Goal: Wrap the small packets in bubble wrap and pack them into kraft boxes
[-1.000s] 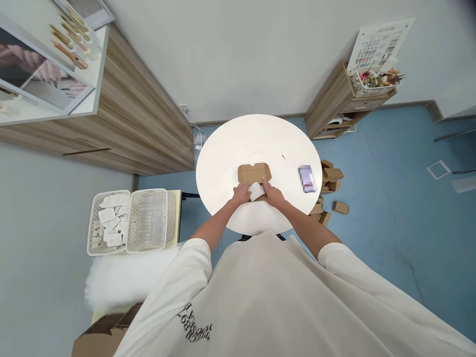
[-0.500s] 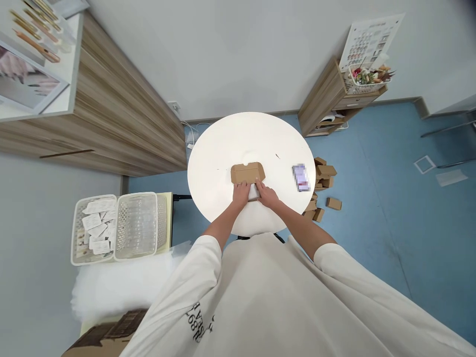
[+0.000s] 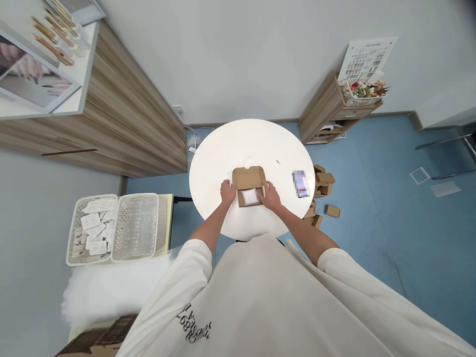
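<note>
A small brown cardboard box [image 3: 248, 179] lies on the white round table in front of me, its lid flap raised away from me. Inside its tray sits a white packet [image 3: 250, 197], which fills most of the width. My left hand [image 3: 227, 192] is at the box's left side, fingers apart and slightly bent, thumb close to the edge; whether it touches is too small to tell. At the right side, my right hand [image 3: 270, 196] has its thumb at the inner edge and its fingers round the outside of the box wall.
On the round table [image 3: 230, 144], a blurred-out purple phone-like item [image 3: 301, 184] lies to the right. Several brown boxes [image 3: 324, 181] are on the floor beyond it. Two white baskets [image 3: 134, 228] stand at left, one with white cards, near white fluffy material [image 3: 115, 287]. A wooden cabinet [image 3: 137, 104] rises at upper left.
Both hands have moved apart from over the tray to the box's two sides. The white packet and tray, partly covered before, now show. The view has shifted slightly.
</note>
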### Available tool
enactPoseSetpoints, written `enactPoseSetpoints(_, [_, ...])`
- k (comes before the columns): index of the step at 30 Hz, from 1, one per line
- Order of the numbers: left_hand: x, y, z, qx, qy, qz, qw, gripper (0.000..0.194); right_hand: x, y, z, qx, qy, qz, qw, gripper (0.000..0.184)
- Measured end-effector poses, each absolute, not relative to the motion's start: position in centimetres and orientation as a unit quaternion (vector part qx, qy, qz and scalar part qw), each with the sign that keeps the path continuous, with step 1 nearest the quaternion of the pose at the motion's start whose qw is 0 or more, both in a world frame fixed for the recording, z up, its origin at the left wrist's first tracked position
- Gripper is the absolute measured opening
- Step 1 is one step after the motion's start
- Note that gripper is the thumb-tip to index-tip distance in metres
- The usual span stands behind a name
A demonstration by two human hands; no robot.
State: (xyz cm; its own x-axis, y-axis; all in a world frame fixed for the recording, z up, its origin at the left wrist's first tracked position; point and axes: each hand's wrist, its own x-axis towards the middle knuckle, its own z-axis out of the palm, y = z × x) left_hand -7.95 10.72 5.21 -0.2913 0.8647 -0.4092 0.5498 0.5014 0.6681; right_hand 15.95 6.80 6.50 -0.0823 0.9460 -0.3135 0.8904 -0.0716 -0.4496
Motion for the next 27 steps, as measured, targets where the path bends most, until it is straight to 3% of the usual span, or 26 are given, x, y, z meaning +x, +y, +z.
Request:
enactPoseSetpoints(3, [-8.0, 11.7, 4.8, 0.382, 0.769, 0.237, 0.454, 0.029, 16.1, 8.9, 6.5, -0.742, -0.557, 0.357, 0.113, 0.067])
enactPoseSetpoints(7, [-7.7, 12.3, 4.7, 0.353, 0.739, 0.238, 0.522, 0.027, 16.0, 11.2, 6.4, -0.72, -0.492, 0.462, 0.163, 0.048])
enactPoseSetpoints(16, [-7.3, 12.2, 4.6, 0.34, 0.701, 0.256, 0.572, 0.025, 15.9, 11.0, 7.0, -0.699, -0.43, 0.523, 0.229, 0.032])
enactPoseSetpoints(27, [-8.8, 12.9, 4.6, 0.29, 0.682, 0.246, 0.625, 0.055, 16.6, 11.2, 6.9, -0.677, -0.306, 0.612, 0.27, 0.047])
